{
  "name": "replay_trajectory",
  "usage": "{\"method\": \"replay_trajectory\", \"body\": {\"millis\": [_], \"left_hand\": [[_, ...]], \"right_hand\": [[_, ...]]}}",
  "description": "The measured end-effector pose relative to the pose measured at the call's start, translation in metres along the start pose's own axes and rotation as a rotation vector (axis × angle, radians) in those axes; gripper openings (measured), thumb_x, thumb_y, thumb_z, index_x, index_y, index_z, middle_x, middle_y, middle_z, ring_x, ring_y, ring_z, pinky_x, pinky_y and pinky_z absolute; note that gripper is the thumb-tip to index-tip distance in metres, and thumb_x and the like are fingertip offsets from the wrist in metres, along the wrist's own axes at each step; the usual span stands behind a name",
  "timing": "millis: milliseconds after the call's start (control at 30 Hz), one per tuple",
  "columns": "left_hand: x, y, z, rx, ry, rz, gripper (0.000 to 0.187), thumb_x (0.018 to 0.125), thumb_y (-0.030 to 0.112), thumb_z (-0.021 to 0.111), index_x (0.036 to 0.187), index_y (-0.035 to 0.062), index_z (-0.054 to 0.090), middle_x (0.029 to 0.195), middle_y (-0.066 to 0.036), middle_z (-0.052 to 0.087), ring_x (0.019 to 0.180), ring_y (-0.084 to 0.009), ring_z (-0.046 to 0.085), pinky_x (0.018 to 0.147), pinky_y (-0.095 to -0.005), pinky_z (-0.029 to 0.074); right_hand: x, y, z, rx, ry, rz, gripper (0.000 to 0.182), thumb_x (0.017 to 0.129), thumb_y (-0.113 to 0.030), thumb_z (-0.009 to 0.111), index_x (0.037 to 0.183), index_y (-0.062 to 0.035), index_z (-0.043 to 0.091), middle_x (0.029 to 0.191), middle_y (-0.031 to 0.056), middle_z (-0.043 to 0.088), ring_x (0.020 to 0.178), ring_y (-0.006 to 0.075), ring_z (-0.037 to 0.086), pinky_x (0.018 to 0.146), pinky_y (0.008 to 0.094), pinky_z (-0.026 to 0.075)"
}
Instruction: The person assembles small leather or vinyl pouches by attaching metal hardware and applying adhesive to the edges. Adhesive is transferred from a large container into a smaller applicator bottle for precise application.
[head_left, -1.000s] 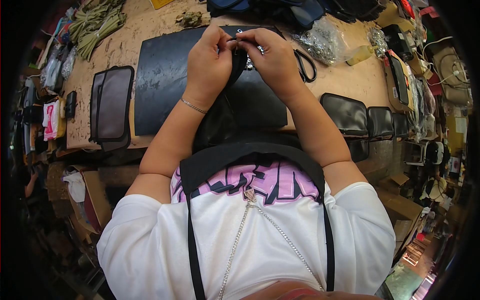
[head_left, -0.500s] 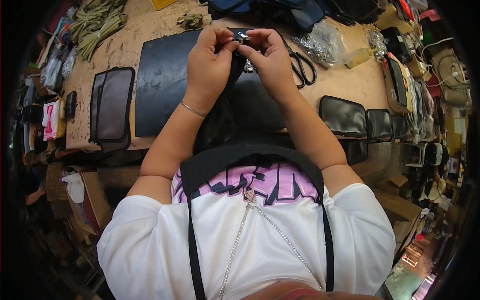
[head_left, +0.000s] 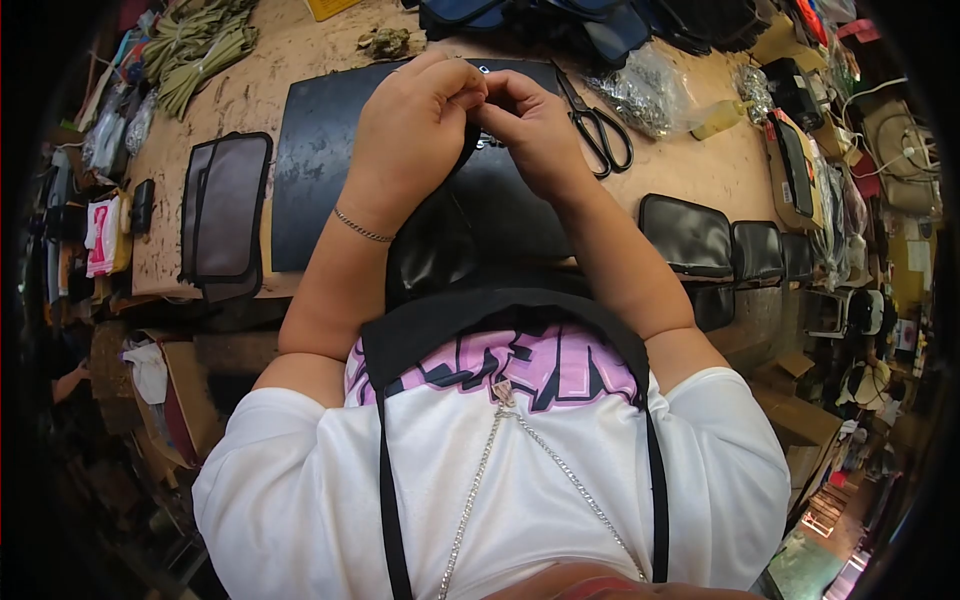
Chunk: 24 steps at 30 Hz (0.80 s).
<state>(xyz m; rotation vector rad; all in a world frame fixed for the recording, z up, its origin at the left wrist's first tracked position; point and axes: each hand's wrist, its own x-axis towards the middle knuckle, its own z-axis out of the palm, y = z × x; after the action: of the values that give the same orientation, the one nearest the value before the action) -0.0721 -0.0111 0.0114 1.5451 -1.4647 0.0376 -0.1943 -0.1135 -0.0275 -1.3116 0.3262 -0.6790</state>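
Observation:
Over a dark flat sheet (head_left: 315,180) on the bench, my left hand (head_left: 420,125) and my right hand (head_left: 530,125) meet with fingers pinched together. Black material hangs below the fingertips of my left hand; the small part between the hands is mostly hidden. A bit of shiny metal shows just above the fingertips, and small silver pieces (head_left: 489,142) lie beneath my right hand. A glossy black piece (head_left: 435,235) rests against the apron below. Black scissors (head_left: 603,140) lie to the right of my right hand.
Grey panels with black edging (head_left: 225,205) lie left. Black pouches (head_left: 685,235) line the right front edge. A plastic bag of metal parts (head_left: 645,90), a bottle (head_left: 722,118) and dark blue pieces (head_left: 590,25) are farther back. At far left a person's hand (head_left: 70,383) shows.
My left hand has turned and now covers more of the small part. My right hand has shifted slightly, with its fingers closer to the left. More of the scissors shows.

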Motion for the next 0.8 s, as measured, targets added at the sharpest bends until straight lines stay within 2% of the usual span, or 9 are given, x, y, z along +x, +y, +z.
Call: {"method": "replay_trajectory", "body": {"millis": [100, 300, 500, 600, 700, 800], "left_hand": [[-0.001, 0.002, 0.001, 0.051, 0.014, 0.008, 0.004, 0.086, 0.0, 0.064, 0.09, 0.0007, 0.065, 0.084, -0.011, 0.061, 0.078, -0.0265, 0.062, 0.07, -0.032, 0.048], [-0.001, -0.004, 0.003, -0.088, 0.03, -0.03, 0.006, 0.085, -0.002, 0.065, 0.09, -0.0004, 0.064, 0.082, -0.01, 0.062, 0.077, -0.0227, 0.062, 0.071, -0.0302, 0.048], [0.001, 0.0, -0.002, -0.092, 0.079, -0.066, 0.005, 0.085, 0.0, 0.066, 0.09, 0.0002, 0.066, 0.082, -0.009, 0.063, 0.077, -0.021, 0.063, 0.071, -0.0296, 0.049], [0.0, 0.005, -0.004, -0.027, 0.07, -0.049, 0.003, 0.086, 0.0, 0.065, 0.089, 0.0003, 0.065, 0.082, -0.009, 0.064, 0.077, -0.0205, 0.063, 0.071, -0.0301, 0.049], [-0.002, 0.006, 0.0, -0.048, 0.103, -0.058, 0.003, 0.083, 0.0, 0.063, 0.085, 0.0009, 0.064, 0.083, -0.013, 0.064, 0.077, -0.0305, 0.063, 0.069, -0.0367, 0.049], [-0.001, -0.002, 0.001, -0.073, 0.101, -0.065, 0.003, 0.087, 0.0, 0.065, 0.09, -0.0001, 0.065, 0.081, -0.009, 0.062, 0.078, -0.0203, 0.063, 0.072, -0.0293, 0.049]], "right_hand": [[0.004, 0.008, -0.004, -0.026, -0.029, -0.021, 0.016, 0.087, -0.008, 0.072, 0.101, -0.0034, 0.068, 0.09, -0.0021, 0.067, 0.081, 0.0046, 0.057, 0.075, 0.0207, 0.046], [0.003, 0.007, -0.005, 0.085, -0.091, 0.074, 0.016, 0.086, -0.007, 0.071, 0.102, -0.0041, 0.067, 0.088, -0.0026, 0.065, 0.078, 0.0046, 0.055, 0.074, 0.0214, 0.046], [0.004, 0.004, 0.01, -0.053, 0.038, -0.12, 0.019, 0.086, -0.009, 0.072, 0.103, -0.0043, 0.066, 0.091, -0.0013, 0.065, 0.083, 0.0055, 0.056, 0.076, 0.0227, 0.046], [0.005, 0.005, 0.01, -0.103, 0.042, -0.103, 0.019, 0.084, -0.007, 0.071, 0.102, -0.0044, 0.065, 0.088, -0.0011, 0.064, 0.079, 0.0059, 0.056, 0.071, 0.0223, 0.045], [0.005, 0.0, 0.005, 0.0, -0.025, 0.063, 0.018, 0.083, -0.005, 0.071, 0.101, -0.0056, 0.065, 0.083, -0.002, 0.062, 0.075, 0.0059, 0.055, 0.065, 0.0216, 0.043], [0.0, 0.005, -0.001, 0.025, -0.129, 0.164, 0.019, 0.082, -0.003, 0.07, 0.099, -0.0078, 0.063, 0.079, -0.0033, 0.059, 0.071, 0.0053, 0.053, 0.061, 0.0207, 0.039]]}}
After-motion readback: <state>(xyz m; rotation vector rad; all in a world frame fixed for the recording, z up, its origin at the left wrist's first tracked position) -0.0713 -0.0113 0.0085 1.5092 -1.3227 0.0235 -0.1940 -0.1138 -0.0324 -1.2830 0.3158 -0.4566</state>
